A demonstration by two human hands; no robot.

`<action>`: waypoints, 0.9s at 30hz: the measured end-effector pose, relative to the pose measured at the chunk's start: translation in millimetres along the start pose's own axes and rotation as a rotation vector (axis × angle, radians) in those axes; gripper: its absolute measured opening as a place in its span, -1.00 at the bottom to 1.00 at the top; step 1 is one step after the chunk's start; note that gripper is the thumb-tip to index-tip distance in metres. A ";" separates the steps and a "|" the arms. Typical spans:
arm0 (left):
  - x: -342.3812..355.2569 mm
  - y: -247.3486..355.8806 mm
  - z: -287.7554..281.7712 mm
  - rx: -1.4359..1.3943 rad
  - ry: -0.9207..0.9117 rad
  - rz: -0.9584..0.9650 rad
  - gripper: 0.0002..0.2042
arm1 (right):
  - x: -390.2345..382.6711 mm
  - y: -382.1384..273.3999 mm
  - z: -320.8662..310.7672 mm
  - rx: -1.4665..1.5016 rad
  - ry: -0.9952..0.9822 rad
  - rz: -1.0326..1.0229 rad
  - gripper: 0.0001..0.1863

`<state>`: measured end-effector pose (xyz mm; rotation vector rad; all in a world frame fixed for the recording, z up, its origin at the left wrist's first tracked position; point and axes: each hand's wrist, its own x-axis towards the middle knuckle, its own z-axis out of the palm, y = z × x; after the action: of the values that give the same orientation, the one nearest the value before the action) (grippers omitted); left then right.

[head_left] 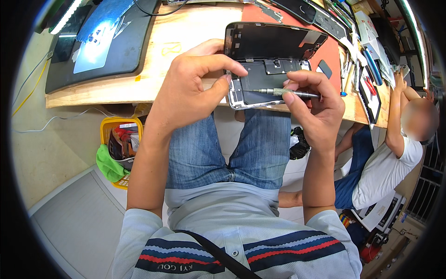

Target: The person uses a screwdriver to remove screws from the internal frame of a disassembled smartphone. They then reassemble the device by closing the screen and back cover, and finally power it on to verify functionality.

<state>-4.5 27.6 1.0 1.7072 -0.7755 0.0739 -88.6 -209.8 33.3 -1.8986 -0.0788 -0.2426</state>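
Note:
An opened smartphone point(255, 83) lies at the table's front edge, its inner parts showing. Its dark screen panel point(274, 42) is tilted up along the far side. My left hand point(190, 83) grips the phone's left end, index finger reaching over the frame and thumb near the edge; its other fingers are partly hidden. My right hand point(316, 102) pinches a slim metal precision screwdriver point(278, 91) between thumb and fingers. The screwdriver lies nearly level over the phone's near part, its thin tip pointing left. Whether the tip touches the phone I cannot tell.
A black board point(107, 60) with a brightly lit blue-and-white sheet lies at left. On the right are an orange-red mat point(329, 49), pliers with red handles point(370, 86) and several tools. A yellow basket point(121, 122) stands below left. Another person point(385, 172) sits at right.

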 end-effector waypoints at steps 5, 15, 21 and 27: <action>0.4 1.8 -0.2 0.002 -0.003 -0.012 -0.77 | 0.5 -1.7 2.1 0.004 0.015 0.004 -0.67; -0.6 2.1 0.2 -0.017 0.005 -0.030 -0.80 | -0.3 -1.3 2.5 -0.007 0.003 -0.001 -0.67; -0.5 2.3 -0.3 0.010 -0.008 -0.042 -0.80 | 0.0 0.1 2.0 -0.011 0.007 -0.011 -0.66; -1.8 10.2 -3.7 0.055 -0.103 -0.095 -0.77 | -1.8 -1.4 2.0 0.041 0.057 -0.021 -0.64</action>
<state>-9.9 30.9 9.9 1.8088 -0.7735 -0.0592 -90.4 -207.3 33.5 -1.8492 -0.0652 -0.3072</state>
